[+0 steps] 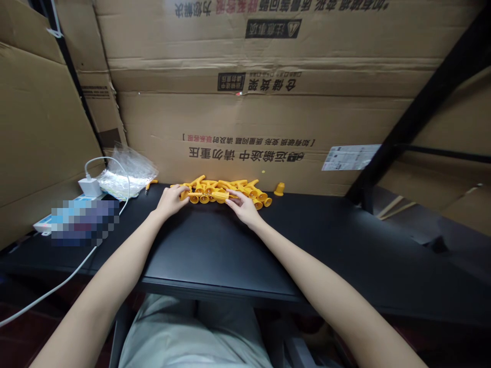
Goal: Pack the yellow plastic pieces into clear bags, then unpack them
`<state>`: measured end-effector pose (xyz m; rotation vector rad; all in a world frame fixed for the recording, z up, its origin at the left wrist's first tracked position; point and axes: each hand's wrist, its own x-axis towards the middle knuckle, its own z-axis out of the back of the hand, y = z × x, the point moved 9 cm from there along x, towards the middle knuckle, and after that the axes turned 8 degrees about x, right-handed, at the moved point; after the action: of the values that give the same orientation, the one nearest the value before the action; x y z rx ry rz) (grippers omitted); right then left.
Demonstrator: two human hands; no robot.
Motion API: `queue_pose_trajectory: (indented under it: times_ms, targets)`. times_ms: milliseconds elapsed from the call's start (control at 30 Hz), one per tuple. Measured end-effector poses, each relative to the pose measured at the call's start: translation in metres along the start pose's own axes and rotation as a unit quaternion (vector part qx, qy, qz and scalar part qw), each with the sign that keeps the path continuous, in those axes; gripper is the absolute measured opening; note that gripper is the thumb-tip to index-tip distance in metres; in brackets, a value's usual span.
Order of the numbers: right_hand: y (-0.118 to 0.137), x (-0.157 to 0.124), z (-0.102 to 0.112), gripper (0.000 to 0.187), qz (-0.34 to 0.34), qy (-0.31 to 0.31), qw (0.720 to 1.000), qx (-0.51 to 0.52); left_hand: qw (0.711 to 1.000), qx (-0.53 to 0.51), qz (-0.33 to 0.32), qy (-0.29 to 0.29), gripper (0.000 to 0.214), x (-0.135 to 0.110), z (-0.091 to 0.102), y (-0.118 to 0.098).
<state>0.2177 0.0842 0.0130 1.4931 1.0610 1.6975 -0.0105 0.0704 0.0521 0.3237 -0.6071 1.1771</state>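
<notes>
A heap of several yellow plastic T-shaped fittings [215,188] lies at the back of the black table [215,245], against the cardboard wall. My left hand [171,200] rests at the heap's left end, fingers curled on a yellow piece [185,192]. My right hand [242,205] reaches in from the right, its fingers pinching a yellow fitting [220,196] at the front of the heap. One single yellow cap [280,189] stands apart to the right.
A clear plastic bag [126,174] lies at the back left, with a white charger [90,186] and cable on a power strip [46,222] beside it. Cardboard sheets [249,102] wall the back and left. A black bar [418,112] slants at right.
</notes>
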Motion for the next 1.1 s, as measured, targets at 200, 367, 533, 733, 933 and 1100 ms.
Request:
queue_pose_trajectory:
  times_ms: [200,367,533,733,933,1100]
  targets:
    - [0.006,-0.003,-0.008,0.049,0.003,0.014,1.0,-0.014,0.998,0.006,-0.044,-0.034,0.025,-0.001,0.011,-0.027]
    - [0.002,-0.004,-0.005,0.055,-0.054,0.01,0.998,-0.004,0.997,0.004,-0.069,-0.036,0.024,-0.003,0.016,-0.044]
    - [0.009,-0.003,-0.002,0.05,-0.073,-0.006,0.997,0.009,0.998,-0.02,-0.045,-0.045,0.024,-0.003,0.018,-0.045]
    - [0.019,-0.004,-0.013,0.049,-0.077,0.055,0.995,0.024,0.998,-0.034,-0.029,-0.035,0.024,-0.002,0.015,-0.034]
    - [0.026,-0.01,-0.013,0.049,-0.116,0.058,0.992,0.005,0.996,-0.053,-0.057,-0.044,0.022,-0.004,0.017,-0.042]
    - [0.019,-0.013,-0.01,0.057,-0.185,0.025,0.982,0.005,0.994,-0.077,-0.06,-0.051,0.021,-0.005,0.018,-0.047]
